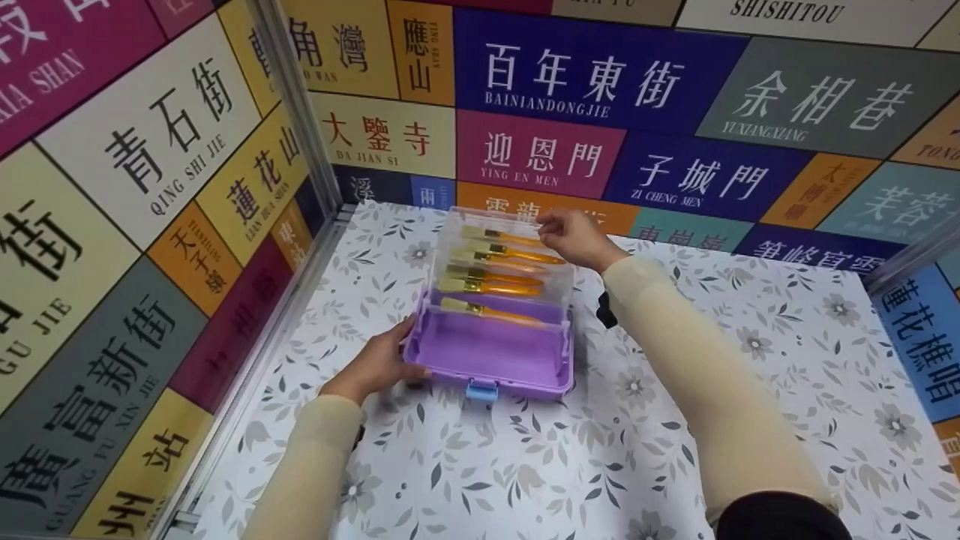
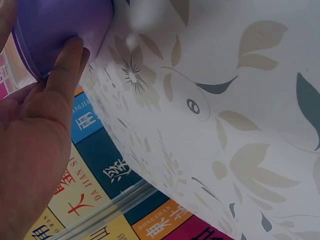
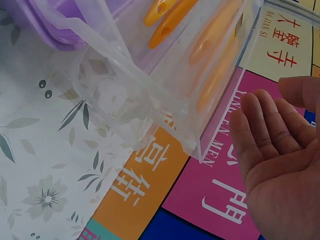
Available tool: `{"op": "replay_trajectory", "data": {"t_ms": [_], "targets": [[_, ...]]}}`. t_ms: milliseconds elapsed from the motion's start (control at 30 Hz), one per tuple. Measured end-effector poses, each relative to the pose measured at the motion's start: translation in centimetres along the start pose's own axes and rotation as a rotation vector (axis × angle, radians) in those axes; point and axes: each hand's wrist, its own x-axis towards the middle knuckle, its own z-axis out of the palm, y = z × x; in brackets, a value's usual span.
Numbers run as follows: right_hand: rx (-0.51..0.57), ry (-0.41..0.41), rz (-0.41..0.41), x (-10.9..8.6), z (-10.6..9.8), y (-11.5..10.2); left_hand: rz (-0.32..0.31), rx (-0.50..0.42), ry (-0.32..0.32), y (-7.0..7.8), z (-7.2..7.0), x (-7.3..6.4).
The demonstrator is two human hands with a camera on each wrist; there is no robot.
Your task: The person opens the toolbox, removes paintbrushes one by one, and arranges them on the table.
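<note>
A purple plastic box (image 1: 487,346) with its top raised stands on the table. My left hand (image 1: 382,365) holds its left side, with the thumb near the front corner and the fingers (image 2: 67,62) along the outer wall. Over the back of the box, clear plastic trays and lid (image 1: 559,292) stand raised. Several paintbrushes (image 1: 499,288) with orange handles and pale bristles lie across them. My right hand (image 1: 576,234) hovers at their upper right corner. In the right wrist view its fingers (image 3: 260,125) are loosely bent, apart from the clear plastic (image 3: 165,110), holding nothing.
A blue latch (image 1: 481,389) sits on the box's front. White cloth with a grey leaf pattern covers the table (image 1: 600,465). Panels with coloured street-name signs (image 1: 540,150) rise behind and at both sides. A metal frame post (image 1: 304,105) marks the back left corner.
</note>
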Motion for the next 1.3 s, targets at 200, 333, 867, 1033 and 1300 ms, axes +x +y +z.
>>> {"op": "replay_trajectory", "data": {"t_ms": [200, 333, 867, 1033, 1300], "targets": [[-0.088, -0.014, -0.002, 1.2, 1.0, -0.3, -0.026, 0.006, 0.004, 0.0, -0.2, -0.2], [-0.18, -0.031, -0.011, 1.8, 1.7, -0.3, -0.035, -0.003, 0.005, 0.2, -0.2, -0.3], [-0.408, -0.103, -0.012, 2.9, 2.1, 0.3, -0.066, 0.014, -0.003, 0.0, 0.0, 0.3], [-0.44, -0.064, -0.01, 3.0, 2.4, 0.3, -0.067, 0.016, 0.0, 0.0, 0.1, 0.3], [-0.445, -0.042, -0.002, 3.1, 2.8, 0.4, -0.073, 0.023, 0.002, -0.1, 0.0, 0.4]]}}
